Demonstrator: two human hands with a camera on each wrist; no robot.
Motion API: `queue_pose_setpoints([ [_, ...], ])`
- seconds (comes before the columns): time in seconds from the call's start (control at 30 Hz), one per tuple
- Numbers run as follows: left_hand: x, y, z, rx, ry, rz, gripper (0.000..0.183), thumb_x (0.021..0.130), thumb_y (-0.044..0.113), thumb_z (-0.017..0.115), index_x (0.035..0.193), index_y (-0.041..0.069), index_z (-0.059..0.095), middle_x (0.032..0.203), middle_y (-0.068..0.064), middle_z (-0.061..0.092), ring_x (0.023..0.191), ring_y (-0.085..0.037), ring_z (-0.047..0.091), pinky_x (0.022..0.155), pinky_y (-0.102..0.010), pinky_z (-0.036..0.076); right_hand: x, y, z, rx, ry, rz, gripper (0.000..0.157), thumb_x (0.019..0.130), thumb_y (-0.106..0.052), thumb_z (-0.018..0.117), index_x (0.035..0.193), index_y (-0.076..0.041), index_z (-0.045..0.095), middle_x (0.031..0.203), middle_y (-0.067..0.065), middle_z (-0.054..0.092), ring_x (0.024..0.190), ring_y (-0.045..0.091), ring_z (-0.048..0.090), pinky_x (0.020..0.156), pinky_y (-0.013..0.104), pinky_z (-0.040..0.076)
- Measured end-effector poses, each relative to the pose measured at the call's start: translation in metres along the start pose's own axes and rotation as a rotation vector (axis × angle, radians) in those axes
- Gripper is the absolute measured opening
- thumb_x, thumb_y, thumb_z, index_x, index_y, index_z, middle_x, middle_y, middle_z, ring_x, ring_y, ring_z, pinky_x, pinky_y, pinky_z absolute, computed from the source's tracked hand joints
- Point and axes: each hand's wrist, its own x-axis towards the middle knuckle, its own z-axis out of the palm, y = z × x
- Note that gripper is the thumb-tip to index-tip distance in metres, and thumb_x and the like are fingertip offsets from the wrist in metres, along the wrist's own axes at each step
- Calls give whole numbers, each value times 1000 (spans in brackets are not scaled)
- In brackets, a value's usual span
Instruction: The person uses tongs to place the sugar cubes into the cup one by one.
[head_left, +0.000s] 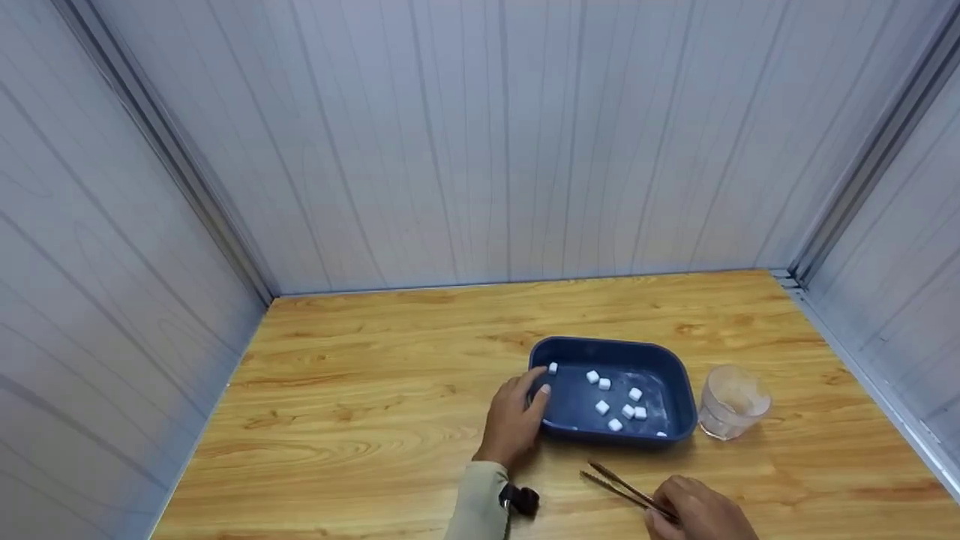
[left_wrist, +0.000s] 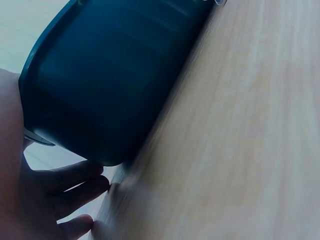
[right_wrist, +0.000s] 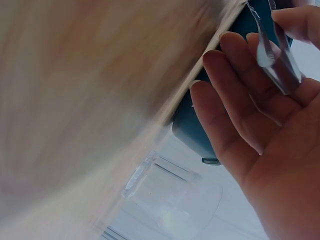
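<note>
A person's left hand [head_left: 512,421] clasps the left rim of a blue tray [head_left: 574,397] of scattered white cubes [head_left: 635,394], apart from the back wall [head_left: 465,150] on a wood-grain table [head_left: 360,412] stretching wide leftward. The right hand [head_left: 699,510] pinches metal tongs [head_left: 643,498], tips parted, short of the tray's front edge; a clear glass [head_left: 727,412] stands just beside the tray.

- On head: looks forward and down, from farther, over table [head_left: 337,390] and wall [head_left: 465,150].
- On left wrist: looks closely at tray [left_wrist: 110,75].
- On right wrist: looks low; shares tray and glass [right_wrist: 175,200] with head view.
</note>
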Motion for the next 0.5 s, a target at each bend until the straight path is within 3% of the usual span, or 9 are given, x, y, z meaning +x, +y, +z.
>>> queue_pose_setpoints([
  [0.27, 0, 0, 0, 1, -15, -25, 38, 93, 48, 45, 128, 36, 53, 117, 9, 57, 111, -10, 49, 95, -35, 39, 4, -7, -10, 34, -181, 106, 14, 84, -39, 65, 80, -28, 57, 68, -22, 42, 60, -4, 40, 51, 23, 37],
  [0.5, 1, -1, 0, -11, -19, -22, 38, 94, 46, 46, 129, 33, 53, 117, 8, 56, 112, -11, 49, 95, -37, 39, 5, -4, -12, 96, -213, 70, 14, 90, -37, 57, 88, -23, 55, 67, -19, 47, 56, -2, 42, 47, 25, 37],
])
